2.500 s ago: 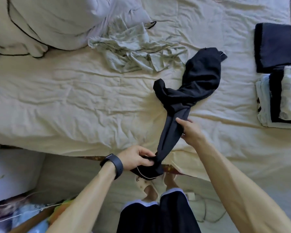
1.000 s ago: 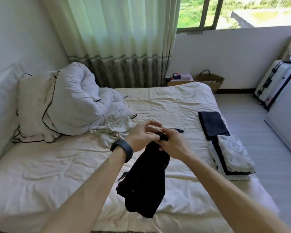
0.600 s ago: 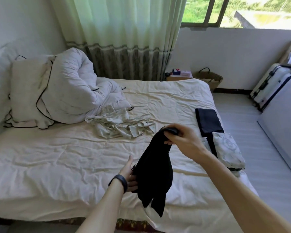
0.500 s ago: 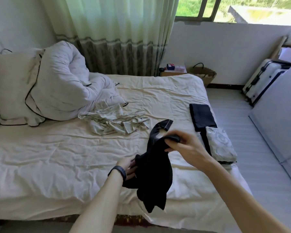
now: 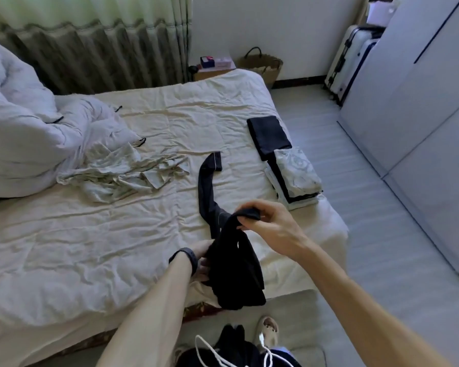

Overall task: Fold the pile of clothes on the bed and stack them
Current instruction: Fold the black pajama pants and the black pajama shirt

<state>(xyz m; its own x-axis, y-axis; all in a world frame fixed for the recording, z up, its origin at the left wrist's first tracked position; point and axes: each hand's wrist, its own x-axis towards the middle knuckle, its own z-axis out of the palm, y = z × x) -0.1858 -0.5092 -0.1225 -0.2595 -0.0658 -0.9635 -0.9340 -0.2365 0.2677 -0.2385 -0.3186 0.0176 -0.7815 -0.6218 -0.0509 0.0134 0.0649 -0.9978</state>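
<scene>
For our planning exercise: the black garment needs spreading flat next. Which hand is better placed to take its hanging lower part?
Probably the left. The left hand sits low against the hanging part of the black garment, while the right hand pinches its top, holding it up.

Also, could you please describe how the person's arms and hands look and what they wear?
The left forearm and right forearm are bare, no sleeves in view. A dark, smooth wristband, like a watch or fitness band, circles the left wrist. The left hand and right hand wear no gloves; rings are too small to tell.
</scene>
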